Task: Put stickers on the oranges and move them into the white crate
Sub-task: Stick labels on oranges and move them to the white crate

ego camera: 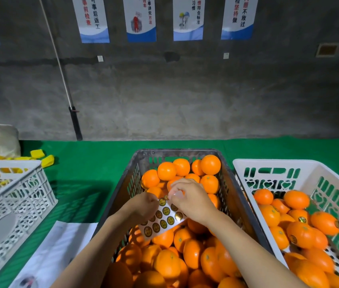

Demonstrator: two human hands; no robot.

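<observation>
A dark grey crate [141, 156] in the middle is full of unlabelled oranges [167, 170]. Over it my left hand [144, 206] holds a white sticker sheet [162, 220] with several round gold-and-black stickers. My right hand [189, 199] pinches at the sheet's upper edge, fingers curled on it. To the right stands the white crate [245, 163], holding several oranges [296, 199], some with stickers showing.
Another white lattice crate [19, 196] stands at the left on the green table cover [93, 161]. Yellow items [39, 155] and a plastic bag lie behind it. White paper [60, 244] lies at the front left. A grey wall with posters rises behind the table.
</observation>
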